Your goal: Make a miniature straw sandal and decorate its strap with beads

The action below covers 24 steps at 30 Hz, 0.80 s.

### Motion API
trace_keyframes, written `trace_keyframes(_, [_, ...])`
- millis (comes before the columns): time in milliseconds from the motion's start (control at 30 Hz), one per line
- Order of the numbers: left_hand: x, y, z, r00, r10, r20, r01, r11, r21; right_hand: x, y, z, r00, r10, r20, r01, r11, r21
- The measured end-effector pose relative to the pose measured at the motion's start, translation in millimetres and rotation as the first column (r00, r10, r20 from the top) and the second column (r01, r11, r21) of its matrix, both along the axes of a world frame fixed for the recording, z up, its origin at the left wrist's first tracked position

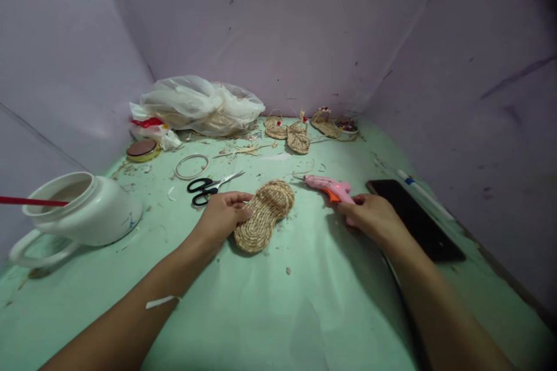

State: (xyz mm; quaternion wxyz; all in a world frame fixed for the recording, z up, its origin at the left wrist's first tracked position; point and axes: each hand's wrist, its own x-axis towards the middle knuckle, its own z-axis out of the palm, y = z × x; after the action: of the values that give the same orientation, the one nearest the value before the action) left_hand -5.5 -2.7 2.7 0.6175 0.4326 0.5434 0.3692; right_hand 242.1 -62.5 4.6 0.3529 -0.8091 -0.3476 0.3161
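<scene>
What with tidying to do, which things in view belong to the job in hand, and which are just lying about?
In the job:
woven piece, in the left hand
pink glue gun, in the right hand
scissors, perhaps: untouched but close by

Just lying about, it seems:
black phone
white pot
plastic bag

I see both bare forearms [163, 284] reaching forward, converging slightly. The left hand [221, 217] pinches between thumb [243, 214] and fingers [237, 197], pointing toward the right hand [373, 215], which curls in a firm grip near its level.
</scene>
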Motion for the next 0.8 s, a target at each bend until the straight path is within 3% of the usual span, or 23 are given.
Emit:
trace_keyframes(100, [-3,4,-1.3,0.999,0.025,0.040,-0.025,1.000,-0.011,-3,-2,-0.2,0.973,0.009,-0.229,0.008,0.997,0.074])
trace_keyframes(167, [-3,4,-2.0,0.997,0.041,0.062,-0.040,0.999,-0.005,-9,-11,3.9,0.943,0.095,-0.320,-0.019,0.972,0.233])
trace_keyframes(267, [-2,3,-2.6,0.994,0.068,0.085,-0.070,0.997,0.018,-23,-27,12.4,0.915,0.308,-0.261,-0.148,0.858,0.493])
trace_keyframes(333, [-2,2,-3.0,0.992,0.080,0.095,-0.083,0.996,0.027,-31,-37,16.0,0.892,0.429,-0.143,-0.285,0.778,0.560])
trace_keyframes(400, [-2,1,-3.3,0.991,0.087,0.102,-0.090,0.996,0.028,-38,-43,16.1,0.862,0.505,-0.050,-0.389,0.721,0.574])
trace_keyframes(467, [-3,1,-3.8,0.990,0.092,0.105,-0.095,0.995,0.026,-42,-45,13.0,0.857,0.512,0.053,-0.452,0.700,0.553])
trace_keyframes(633, [-1,1,-4.8,0.990,0.097,0.101,-0.101,0.995,0.026,-50,-40,-1.1,0.832,0.435,0.345,-0.550,0.727,0.410])
trace_keyframes(800, [1,0,-7.1,0.990,0.101,0.097,-0.108,0.992,0.072,-54,-38,-9.5,0.788,0.417,0.453,-0.589,0.726,0.356])
